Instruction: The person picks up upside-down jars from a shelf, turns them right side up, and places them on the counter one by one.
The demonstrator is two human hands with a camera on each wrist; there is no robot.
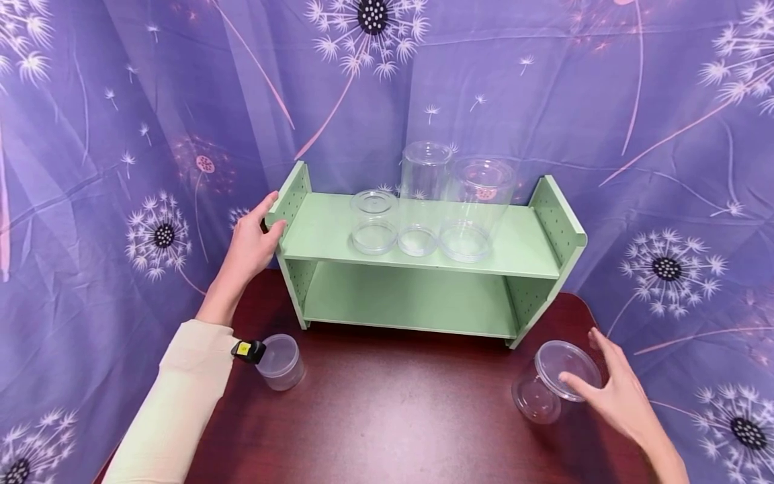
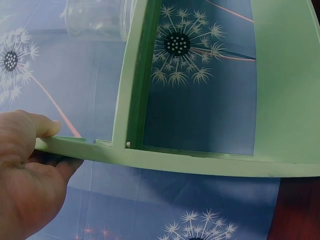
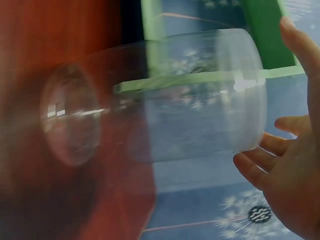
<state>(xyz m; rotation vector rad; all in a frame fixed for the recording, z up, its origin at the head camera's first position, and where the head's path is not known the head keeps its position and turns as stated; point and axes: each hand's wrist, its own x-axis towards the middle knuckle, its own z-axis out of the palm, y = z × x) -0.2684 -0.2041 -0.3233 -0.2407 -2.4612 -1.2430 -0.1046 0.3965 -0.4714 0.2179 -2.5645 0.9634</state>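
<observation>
A wide lane runs over the counter between the tub toward its left edge and the tall jar near its right edge, into the shelf's open lower level. The right hand blocks the tall jar's right side. On top, three jars crowd the middle, with gaps beside both side panels. A curtain closes off the far edge.

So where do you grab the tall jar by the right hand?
Probably round the jar just below its lid, from the right. It stands upright with round walls, the right hand is at that side, and the green shelf sits behind, leftward.
</observation>
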